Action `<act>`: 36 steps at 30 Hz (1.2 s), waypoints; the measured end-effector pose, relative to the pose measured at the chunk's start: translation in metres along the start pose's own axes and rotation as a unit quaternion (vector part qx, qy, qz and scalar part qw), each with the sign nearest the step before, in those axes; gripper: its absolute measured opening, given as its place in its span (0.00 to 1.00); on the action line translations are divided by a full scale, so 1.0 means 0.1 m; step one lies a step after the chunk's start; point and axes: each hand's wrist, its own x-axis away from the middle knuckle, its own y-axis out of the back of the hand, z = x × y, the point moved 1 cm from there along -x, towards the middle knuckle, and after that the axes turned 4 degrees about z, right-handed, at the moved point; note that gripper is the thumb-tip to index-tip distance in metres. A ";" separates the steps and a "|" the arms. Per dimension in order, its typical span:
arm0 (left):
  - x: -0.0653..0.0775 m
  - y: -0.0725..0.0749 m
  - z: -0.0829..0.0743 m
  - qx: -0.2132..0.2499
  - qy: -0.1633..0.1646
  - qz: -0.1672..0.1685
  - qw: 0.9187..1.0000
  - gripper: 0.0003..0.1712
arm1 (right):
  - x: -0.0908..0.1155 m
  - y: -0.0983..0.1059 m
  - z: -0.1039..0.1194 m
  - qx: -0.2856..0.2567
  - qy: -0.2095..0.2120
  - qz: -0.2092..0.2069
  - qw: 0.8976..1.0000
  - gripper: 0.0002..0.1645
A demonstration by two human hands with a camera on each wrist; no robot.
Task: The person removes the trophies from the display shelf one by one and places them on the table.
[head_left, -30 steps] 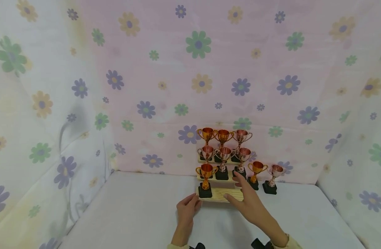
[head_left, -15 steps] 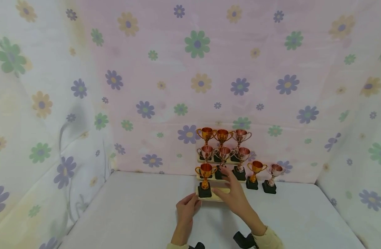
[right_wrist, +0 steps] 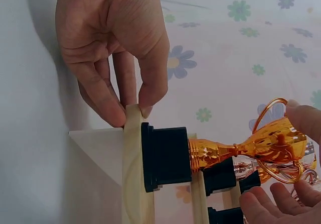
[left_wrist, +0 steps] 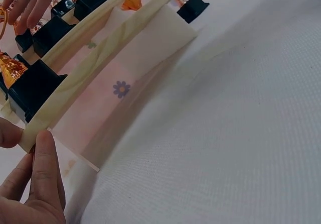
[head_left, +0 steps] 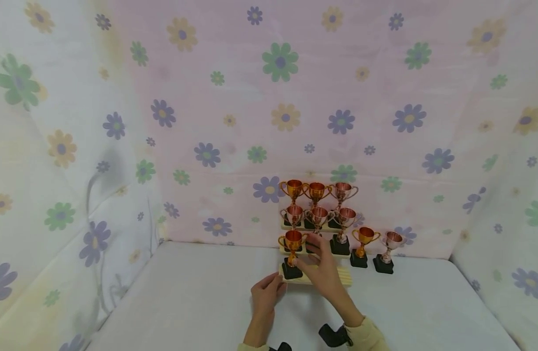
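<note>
A wooden tiered stand carries small trophy cups in three rows. My left hand pinches the left end of its lowest board between thumb and fingers. On that board, at the left, a gold trophy stands upright on a black base. Beside this trophy is my right hand, thumb and fingers spread to either side of the cup. In the right wrist view the thumb overlaps a handle, while the other fingers lie loosely near the opposite handle.
Three pink-copper trophies fill the middle tier. The top tier holds two gold trophies and a pink-copper one. Right of the stand, another gold trophy and a pink-copper trophy stand on the white table. Flowered cloth hangs behind.
My right hand has moved left along the lowest board, from its right part to the gold trophy. The left hand keeps its grip on the board's end.
</note>
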 end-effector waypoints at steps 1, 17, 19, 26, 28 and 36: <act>0.00 0.00 0.00 -0.001 0.003 -0.002 1.000 0.19 | -0.01 -0.01 -0.01 -0.004 0.002 -0.004 1.000 0.44; 0.01 -0.02 0.00 -0.003 0.000 -0.003 1.000 0.19 | -0.30 -0.12 -0.08 -0.065 0.038 -0.010 0.997 0.38; 0.00 -0.02 -0.01 -0.003 -0.004 -0.004 1.000 0.20 | -0.31 -0.12 -0.10 -0.058 0.043 -0.011 0.997 0.35; 0.00 -0.02 0.00 0.002 -0.006 -0.010 1.000 0.19 | -0.26 -0.13 -0.12 -0.070 0.064 -0.026 0.995 0.31; 0.01 -0.02 0.00 0.003 -0.004 -0.012 1.000 0.18 | -0.22 -0.12 -0.10 -0.071 0.070 -0.031 0.995 0.32; 0.01 -0.02 0.00 0.008 -0.005 -0.008 1.000 0.18 | -0.05 -0.05 -0.08 -0.072 0.086 -0.054 0.992 0.33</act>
